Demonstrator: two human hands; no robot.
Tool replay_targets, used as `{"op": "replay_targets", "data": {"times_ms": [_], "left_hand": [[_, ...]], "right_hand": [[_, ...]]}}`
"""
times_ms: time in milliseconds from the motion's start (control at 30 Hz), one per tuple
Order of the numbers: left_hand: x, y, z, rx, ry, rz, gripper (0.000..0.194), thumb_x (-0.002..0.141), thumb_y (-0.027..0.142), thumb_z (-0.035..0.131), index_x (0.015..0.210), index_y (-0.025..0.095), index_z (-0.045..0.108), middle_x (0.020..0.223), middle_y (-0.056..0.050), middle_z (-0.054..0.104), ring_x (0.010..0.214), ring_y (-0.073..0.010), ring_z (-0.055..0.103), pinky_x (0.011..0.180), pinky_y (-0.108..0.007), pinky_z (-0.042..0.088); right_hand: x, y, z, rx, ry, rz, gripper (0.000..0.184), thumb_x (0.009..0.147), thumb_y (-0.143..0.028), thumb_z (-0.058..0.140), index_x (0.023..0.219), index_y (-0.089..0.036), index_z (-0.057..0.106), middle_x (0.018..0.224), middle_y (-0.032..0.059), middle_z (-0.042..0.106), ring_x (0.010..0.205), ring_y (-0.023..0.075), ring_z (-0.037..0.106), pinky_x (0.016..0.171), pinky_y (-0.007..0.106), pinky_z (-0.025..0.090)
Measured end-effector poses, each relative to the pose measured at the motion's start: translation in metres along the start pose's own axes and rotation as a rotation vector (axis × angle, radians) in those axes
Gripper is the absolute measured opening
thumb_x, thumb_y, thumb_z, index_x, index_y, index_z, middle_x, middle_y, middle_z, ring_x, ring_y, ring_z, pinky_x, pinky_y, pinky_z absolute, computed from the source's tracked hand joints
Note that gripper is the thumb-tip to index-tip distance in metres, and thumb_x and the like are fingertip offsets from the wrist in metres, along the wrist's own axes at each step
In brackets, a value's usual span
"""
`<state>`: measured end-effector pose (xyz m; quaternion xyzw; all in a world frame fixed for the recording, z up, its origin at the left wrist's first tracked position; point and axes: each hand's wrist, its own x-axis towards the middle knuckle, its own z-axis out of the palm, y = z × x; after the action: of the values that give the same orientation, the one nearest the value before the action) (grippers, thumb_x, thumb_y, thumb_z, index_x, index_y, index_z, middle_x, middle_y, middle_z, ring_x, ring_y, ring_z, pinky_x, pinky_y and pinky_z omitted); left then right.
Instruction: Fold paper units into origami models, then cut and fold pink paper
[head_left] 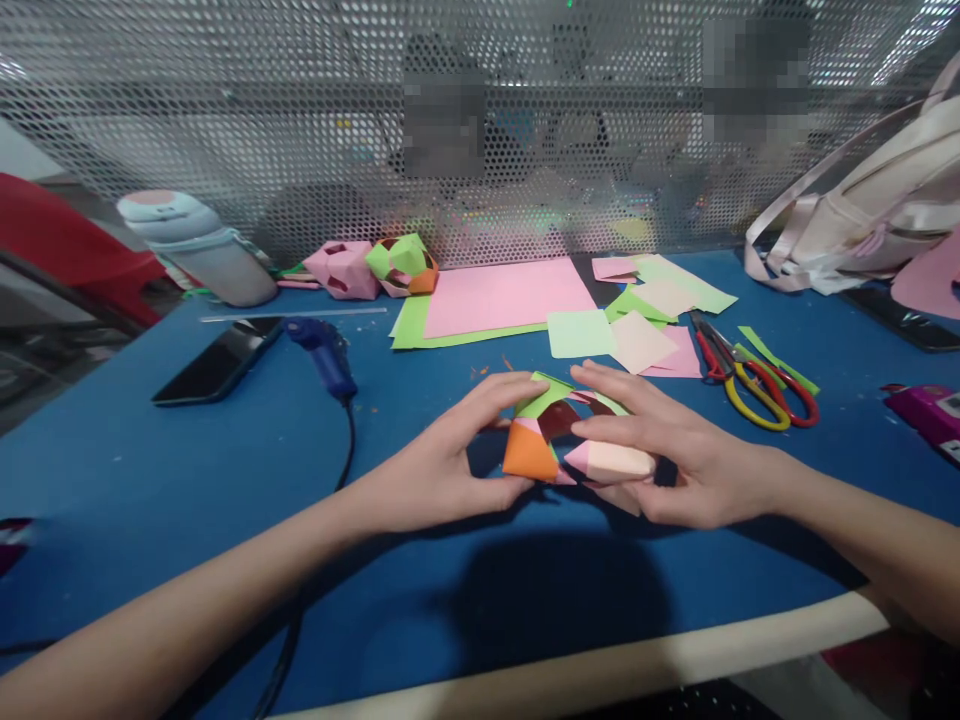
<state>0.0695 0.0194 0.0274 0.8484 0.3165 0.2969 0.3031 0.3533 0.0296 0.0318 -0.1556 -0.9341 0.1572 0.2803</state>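
Note:
Both hands hold a folded paper ball point(531, 450) with orange, green, pink and peach faces and openings between them, just above the table. My left hand point(457, 450) grips its left side, thumb below the orange face and fingers on the green top. On the other side, my right hand point(675, 455) closes round the peach and pink part point(619, 462), fingers over the top and thumb underneath. A shadow lies on the table below. Parts of the ball's far side are hidden by the fingers.
On the blue table point(405, 620) lie a blue glue gun point(322, 355) with a cord, a phone point(217, 360), scissors point(757, 385), paper sheets point(510, 295) and cut squares point(581, 333). Behind stand two finished-looking paper balls point(343, 268), a bottle point(199, 245), a bag point(870, 220) and a perforated metal screen point(300, 130).

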Motion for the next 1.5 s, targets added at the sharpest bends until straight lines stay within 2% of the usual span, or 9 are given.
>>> {"op": "replay_targets", "data": {"times_ms": [200, 333, 600, 1000, 1133, 1333, 1500], "left_hand": [[-0.001, -0.002, 0.001, -0.008, 0.002, -0.033, 0.077, 0.079, 0.015, 0.069, 0.145, 0.038, 0.038, 0.151, -0.004, 0.042, 0.142, -0.0279, 0.039, 0.112, -0.040, 0.044], [0.000, -0.003, 0.004, -0.031, 0.022, -0.057, 0.075, 0.079, 0.015, 0.067, 0.145, 0.035, 0.038, 0.149, -0.005, 0.043, 0.136, -0.0267, 0.045, 0.110, -0.042, 0.046], [0.004, 0.003, 0.008, -0.052, 0.037, -0.189, 0.070, 0.079, 0.019, 0.067, 0.144, 0.030, 0.043, 0.144, -0.008, 0.048, 0.129, -0.0277, 0.053, 0.107, -0.046, 0.049], [0.003, 0.004, 0.011, -0.029, 0.077, -0.129, 0.069, 0.079, 0.018, 0.068, 0.142, 0.029, 0.044, 0.141, -0.007, 0.051, 0.130, -0.0274, 0.052, 0.108, -0.046, 0.049], [0.002, 0.006, 0.012, -0.031, 0.080, -0.123, 0.069, 0.079, 0.017, 0.068, 0.142, 0.030, 0.043, 0.141, -0.007, 0.049, 0.131, -0.0265, 0.051, 0.108, -0.045, 0.050], [0.001, 0.008, 0.016, -0.017, 0.119, -0.140, 0.067, 0.081, 0.018, 0.067, 0.142, 0.030, 0.042, 0.141, -0.008, 0.048, 0.132, -0.0269, 0.049, 0.108, -0.047, 0.050], [0.002, 0.011, 0.020, -0.024, 0.136, -0.161, 0.067, 0.080, 0.019, 0.067, 0.141, 0.030, 0.042, 0.142, -0.009, 0.048, 0.133, -0.0273, 0.049, 0.107, -0.048, 0.050]], "right_hand": [[0.001, 0.003, -0.001, 0.029, -0.024, 0.016, 0.057, 0.086, -0.016, 0.062, 0.141, -0.022, 0.046, 0.162, 0.0164, 0.026, 0.152, 0.0275, 0.021, 0.120, 0.053, 0.027], [0.002, 0.005, 0.000, 0.051, -0.022, 0.038, 0.056, 0.086, -0.015, 0.063, 0.139, -0.021, 0.049, 0.162, 0.0166, 0.027, 0.152, 0.0265, 0.023, 0.120, 0.050, 0.028], [0.002, 0.009, 0.003, 0.045, -0.012, 0.017, 0.063, 0.085, -0.012, 0.063, 0.143, -0.026, 0.045, 0.163, 0.0131, 0.027, 0.151, 0.0276, 0.025, 0.119, 0.053, 0.029], [0.000, 0.009, 0.004, -0.075, -0.036, -0.002, 0.079, 0.078, -0.004, 0.057, 0.151, -0.027, 0.035, 0.166, 0.0111, 0.019, 0.153, 0.0292, 0.016, 0.119, 0.058, 0.026], [0.000, 0.009, 0.007, -0.112, -0.018, -0.017, 0.077, 0.078, -0.005, 0.057, 0.149, -0.026, 0.037, 0.166, 0.0117, 0.018, 0.153, 0.0304, 0.014, 0.118, 0.060, 0.027], [0.000, 0.010, 0.018, -0.120, 0.080, -0.009, 0.066, 0.082, -0.009, 0.060, 0.143, -0.023, 0.042, 0.164, 0.0149, 0.020, 0.152, 0.0314, 0.019, 0.118, 0.059, 0.030], [0.001, 0.011, 0.025, -0.104, 0.139, 0.001, 0.055, 0.087, -0.018, 0.060, 0.139, -0.024, 0.044, 0.163, 0.0157, 0.022, 0.151, 0.0309, 0.022, 0.117, 0.058, 0.032]]}}
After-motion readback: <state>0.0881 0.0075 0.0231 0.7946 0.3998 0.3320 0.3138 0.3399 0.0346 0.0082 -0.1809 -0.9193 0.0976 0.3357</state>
